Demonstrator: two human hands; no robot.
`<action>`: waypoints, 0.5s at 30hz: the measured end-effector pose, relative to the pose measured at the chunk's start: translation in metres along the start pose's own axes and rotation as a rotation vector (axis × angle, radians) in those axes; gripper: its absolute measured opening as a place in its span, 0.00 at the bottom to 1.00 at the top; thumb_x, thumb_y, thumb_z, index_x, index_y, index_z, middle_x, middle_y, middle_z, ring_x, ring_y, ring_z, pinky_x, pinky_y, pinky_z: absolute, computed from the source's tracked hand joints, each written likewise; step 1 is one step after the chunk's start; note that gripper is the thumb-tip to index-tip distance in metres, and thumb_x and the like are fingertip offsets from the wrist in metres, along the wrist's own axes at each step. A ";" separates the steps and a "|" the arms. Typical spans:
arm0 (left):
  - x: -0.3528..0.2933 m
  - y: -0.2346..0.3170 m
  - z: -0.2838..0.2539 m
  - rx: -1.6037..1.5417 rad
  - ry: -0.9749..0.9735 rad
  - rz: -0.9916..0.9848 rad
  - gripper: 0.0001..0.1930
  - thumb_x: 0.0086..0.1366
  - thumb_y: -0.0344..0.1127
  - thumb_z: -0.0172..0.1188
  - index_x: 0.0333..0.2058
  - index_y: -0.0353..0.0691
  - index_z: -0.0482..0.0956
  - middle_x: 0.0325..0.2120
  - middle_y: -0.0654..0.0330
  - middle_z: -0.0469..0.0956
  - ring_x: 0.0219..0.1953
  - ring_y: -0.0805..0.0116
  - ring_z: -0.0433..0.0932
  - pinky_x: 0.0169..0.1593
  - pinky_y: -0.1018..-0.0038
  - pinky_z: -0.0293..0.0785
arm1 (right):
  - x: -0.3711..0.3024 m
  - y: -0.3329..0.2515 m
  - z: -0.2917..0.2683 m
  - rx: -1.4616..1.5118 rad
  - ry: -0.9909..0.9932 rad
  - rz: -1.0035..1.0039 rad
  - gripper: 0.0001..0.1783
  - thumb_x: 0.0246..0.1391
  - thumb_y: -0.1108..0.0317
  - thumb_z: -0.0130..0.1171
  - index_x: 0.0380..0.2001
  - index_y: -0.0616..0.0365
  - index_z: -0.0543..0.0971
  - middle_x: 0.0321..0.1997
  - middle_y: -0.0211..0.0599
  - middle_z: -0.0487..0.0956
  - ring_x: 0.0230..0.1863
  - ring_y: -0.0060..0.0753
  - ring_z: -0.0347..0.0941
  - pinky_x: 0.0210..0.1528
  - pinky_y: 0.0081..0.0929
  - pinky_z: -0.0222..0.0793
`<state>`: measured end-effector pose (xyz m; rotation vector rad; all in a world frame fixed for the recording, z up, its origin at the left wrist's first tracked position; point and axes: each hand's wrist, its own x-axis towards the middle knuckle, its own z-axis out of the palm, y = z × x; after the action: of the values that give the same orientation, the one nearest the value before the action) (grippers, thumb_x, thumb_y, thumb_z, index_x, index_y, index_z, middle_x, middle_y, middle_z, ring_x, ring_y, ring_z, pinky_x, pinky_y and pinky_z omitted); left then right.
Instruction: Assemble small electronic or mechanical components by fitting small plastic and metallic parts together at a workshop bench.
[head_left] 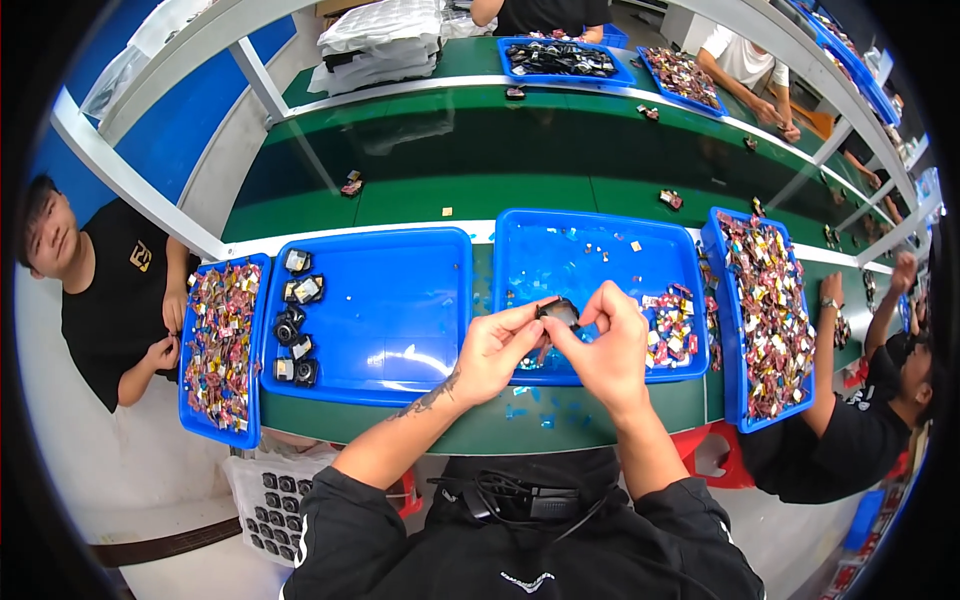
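Note:
Both my hands meet over the near part of a blue tray [600, 222]. Between them is a small black square-framed part [558, 313] with a greyish face. My left hand [497, 350] pinches its left side. At its right side, the thumb and fingers of my right hand [612, 345] are closed on or against it. Beneath and beside the hands, the tray holds small red, white and yellow pieces [672, 325] and scraps of blue film. In another blue tray [385, 242] to the left, several black camera-like units [290, 330] line the left side.
Full bins of small coloured parts flank me, one at the left [262, 350] and one at the right [735, 330]. Beyond a white rail runs a green conveyor [420, 180] with scattered parts. Co-workers sit on both sides and across. A sheet of black units [270, 515] lies low at the left.

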<state>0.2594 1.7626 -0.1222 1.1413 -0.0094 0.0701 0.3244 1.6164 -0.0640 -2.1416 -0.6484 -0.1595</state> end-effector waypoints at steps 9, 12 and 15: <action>0.003 0.013 0.007 0.007 0.189 0.177 0.19 0.68 0.26 0.50 0.57 0.30 0.68 0.44 0.56 0.77 0.44 0.73 0.76 0.49 0.76 0.74 | -0.029 0.005 0.023 0.278 0.040 -0.191 0.20 0.40 0.74 0.72 0.36 0.65 0.75 0.34 0.42 0.78 0.35 0.33 0.77 0.38 0.27 0.75; 0.001 0.011 0.007 0.073 0.194 0.293 0.19 0.67 0.23 0.48 0.56 0.36 0.72 0.49 0.53 0.75 0.50 0.68 0.75 0.49 0.74 0.74 | -0.030 0.003 0.018 0.681 0.063 0.131 0.09 0.50 0.81 0.63 0.36 0.70 0.76 0.35 0.41 0.79 0.36 0.27 0.79 0.41 0.23 0.78; -0.005 0.028 0.002 0.538 0.120 0.429 0.19 0.62 0.20 0.52 0.51 0.40 0.77 0.49 0.50 0.75 0.47 0.61 0.78 0.45 0.73 0.76 | -0.027 0.007 0.010 0.893 -0.038 0.186 0.08 0.51 0.83 0.62 0.36 0.69 0.76 0.36 0.40 0.79 0.38 0.27 0.78 0.42 0.22 0.78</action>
<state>0.2532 1.7722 -0.0962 1.6559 -0.1355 0.5498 0.3038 1.6099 -0.0843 -1.3260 -0.4175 0.2386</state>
